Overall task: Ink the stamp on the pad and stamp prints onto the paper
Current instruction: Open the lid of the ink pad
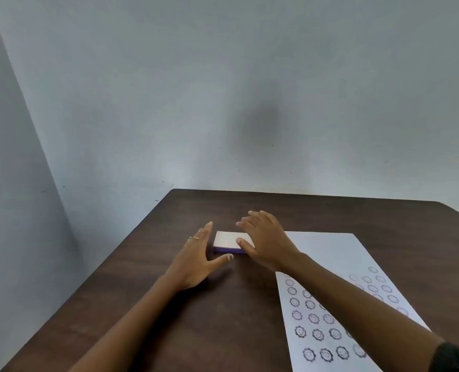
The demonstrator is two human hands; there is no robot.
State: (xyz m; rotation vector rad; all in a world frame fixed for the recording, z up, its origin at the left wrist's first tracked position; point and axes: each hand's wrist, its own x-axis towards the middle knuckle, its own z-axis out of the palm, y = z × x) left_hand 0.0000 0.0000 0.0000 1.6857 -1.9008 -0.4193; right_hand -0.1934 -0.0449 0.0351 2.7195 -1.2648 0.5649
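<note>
- A person's two bare hands reach toward a closed ink pad [227, 242], a flat box with a white lid over a purple base, lying on a dark wooden table [147, 304] near its far edge.
- The left hand [200, 256], a ring [196, 238] on one finger, lies flat with fingers straight and thumb spread just beside the box's left side; it grips nothing, and contact with the box cannot be told.
- The right hand [263, 237] hovers loosely spread over the box's right end, its thumb resting on the lid near the front edge; the fingers are not closed around anything.
- A white sheet of paper [327, 253] lies to the right of the box, partly under the right forearm, its near part covered in rows of round smiling-face prints [317, 334].
- The stamp itself is not visible.
- A bare grey wall [223, 89] rises behind the table.
</note>
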